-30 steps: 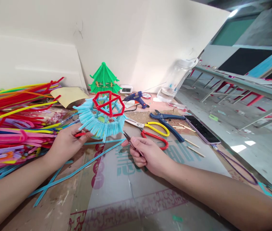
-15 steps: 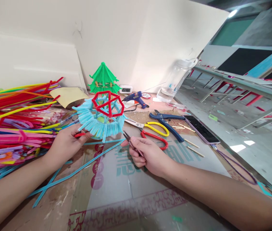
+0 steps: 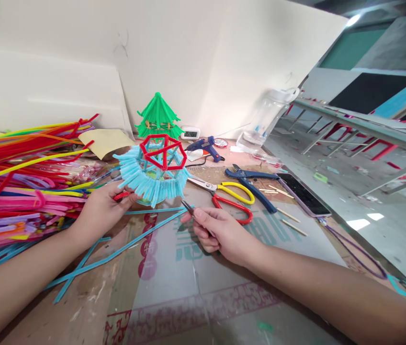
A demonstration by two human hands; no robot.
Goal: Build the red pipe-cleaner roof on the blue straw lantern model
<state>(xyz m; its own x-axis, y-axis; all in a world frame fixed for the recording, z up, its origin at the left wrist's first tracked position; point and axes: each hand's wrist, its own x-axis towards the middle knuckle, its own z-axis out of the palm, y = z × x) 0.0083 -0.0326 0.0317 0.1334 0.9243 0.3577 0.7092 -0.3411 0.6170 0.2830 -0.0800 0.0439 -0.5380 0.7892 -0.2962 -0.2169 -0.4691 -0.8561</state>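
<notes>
My left hand [image 3: 100, 211] grips the lower edge of a light-blue pipe-cleaner roof [image 3: 151, 178] that carries a red hexagonal frame [image 3: 162, 152] on top. It holds the piece tilted just above the table. My right hand [image 3: 217, 232] is closed around small metal snips [image 3: 189, 209], whose tips point at the roof's fringe and sit just right of it. A finished green pipe-cleaner pagoda [image 3: 159, 116] stands behind the blue one, against the wall.
A big pile of coloured pipe cleaners [image 3: 23, 177] fills the left. Loose blue pipe cleaners [image 3: 117, 249] cross the cardboard mat. Red-and-yellow scissors [image 3: 230, 196], blue pliers [image 3: 253, 182], a glue gun [image 3: 205, 146], a phone [image 3: 303, 194] and wooden sticks [image 3: 292, 225] lie to the right.
The view shifted slightly. The snips' tips dropped a little lower under the roof's fringe; both hands otherwise stay in place.
</notes>
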